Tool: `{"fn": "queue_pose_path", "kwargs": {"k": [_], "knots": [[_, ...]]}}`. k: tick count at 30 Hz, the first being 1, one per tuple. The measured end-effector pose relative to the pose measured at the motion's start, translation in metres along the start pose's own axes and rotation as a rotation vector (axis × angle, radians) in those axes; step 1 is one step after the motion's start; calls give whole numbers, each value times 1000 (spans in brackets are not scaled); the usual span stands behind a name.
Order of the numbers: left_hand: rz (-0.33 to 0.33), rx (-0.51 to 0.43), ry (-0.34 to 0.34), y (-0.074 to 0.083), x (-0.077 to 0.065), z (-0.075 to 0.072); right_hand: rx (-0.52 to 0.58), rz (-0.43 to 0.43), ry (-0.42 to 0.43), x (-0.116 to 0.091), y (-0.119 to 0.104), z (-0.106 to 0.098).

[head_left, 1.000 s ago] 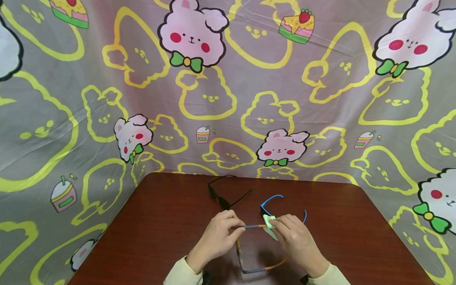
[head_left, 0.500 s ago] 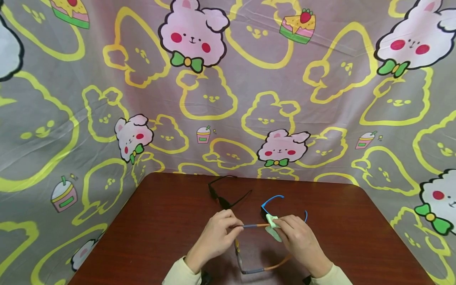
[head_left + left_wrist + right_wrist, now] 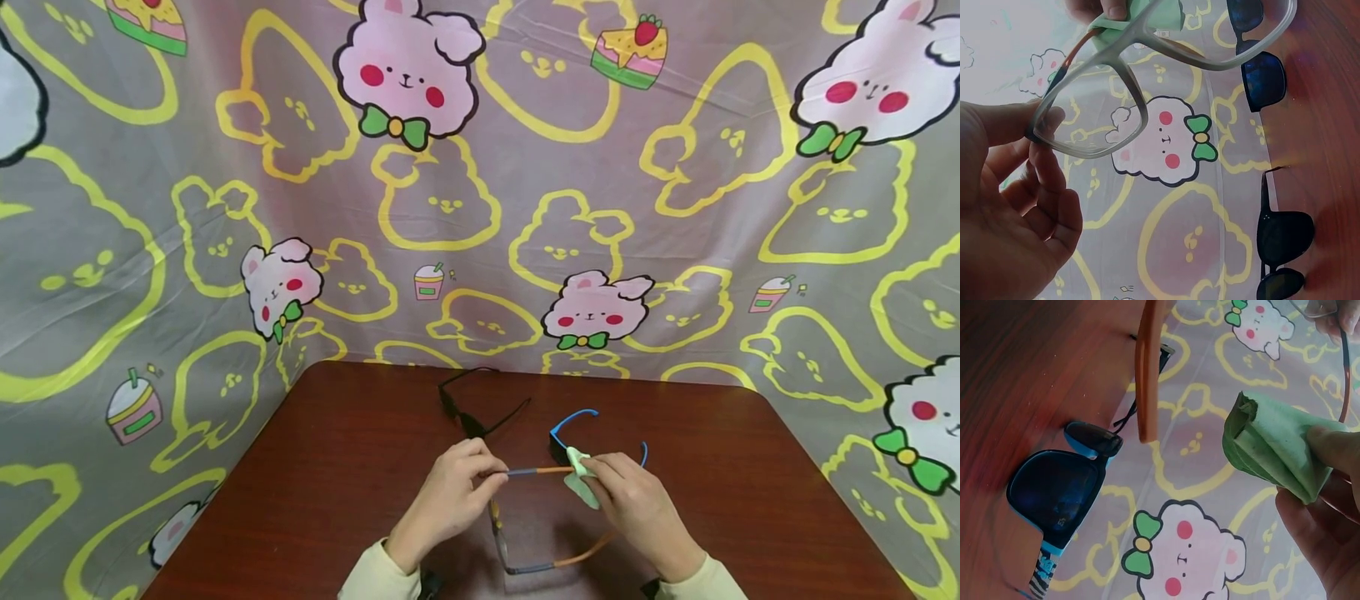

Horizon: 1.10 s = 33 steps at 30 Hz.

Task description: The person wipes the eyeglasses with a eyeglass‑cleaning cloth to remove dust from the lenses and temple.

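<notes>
My left hand (image 3: 453, 496) pinches a pair of eyeglasses (image 3: 534, 569) at the corner where one temple meets the grey, translucent front. That temple runs rightward from grey into orange. Farther along it, my right hand (image 3: 637, 512) pinches a folded light green cloth (image 3: 587, 490) around the temple; the temple's tip is hidden behind the hand. In the left wrist view, thumb and fingertips grip the rim's corner (image 3: 1036, 134). From the right wrist, the cloth (image 3: 1279, 447) shows bunched between thumb and fingers. The glasses' other orange temple (image 3: 1147, 381) extends free and unfolded.
Black sunglasses (image 3: 472, 427) lie with temples spread behind my left hand. Blue-armed sunglasses (image 3: 557, 437) lie just behind my right hand, partly hidden by it. Everything is over a reddish-brown table (image 3: 315, 483), with a cartoon-print curtain (image 3: 465, 183) around its back and sides.
My right hand and the cloth have slid rightward along the temple, baring more of its orange part. My left hand keeps its grip and has shifted slightly left.
</notes>
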<state>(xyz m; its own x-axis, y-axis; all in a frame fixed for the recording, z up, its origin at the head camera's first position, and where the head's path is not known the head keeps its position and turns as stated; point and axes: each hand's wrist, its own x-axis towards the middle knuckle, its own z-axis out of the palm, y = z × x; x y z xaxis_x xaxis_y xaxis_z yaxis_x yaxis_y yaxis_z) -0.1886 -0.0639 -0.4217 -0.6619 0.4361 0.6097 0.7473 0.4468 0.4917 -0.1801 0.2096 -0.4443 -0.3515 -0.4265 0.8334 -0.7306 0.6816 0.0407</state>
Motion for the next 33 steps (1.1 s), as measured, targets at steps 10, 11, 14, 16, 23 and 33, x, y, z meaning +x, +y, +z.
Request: {"fn": "queue_pose_path", "kwargs": {"k": [10,11,14,16,23,33], "knots": [[-25,0,8,1,-1,-3,-3,4,30,-3,6,-3],[-27,1,8,1,-1,-3,2,5,30,-3,6,-3],[-35,5,4,1,-2,-3,0,7,28,-5,6,-4],[-39,8,0,1,-3,-3,4,8,24,-6,6,-4],[-67,27,3,-3,-7,-8,5,28,43,-7,7,-7],[-217,31,122,-14,-10,-31,142,284,120,-7,10,-21]]}}
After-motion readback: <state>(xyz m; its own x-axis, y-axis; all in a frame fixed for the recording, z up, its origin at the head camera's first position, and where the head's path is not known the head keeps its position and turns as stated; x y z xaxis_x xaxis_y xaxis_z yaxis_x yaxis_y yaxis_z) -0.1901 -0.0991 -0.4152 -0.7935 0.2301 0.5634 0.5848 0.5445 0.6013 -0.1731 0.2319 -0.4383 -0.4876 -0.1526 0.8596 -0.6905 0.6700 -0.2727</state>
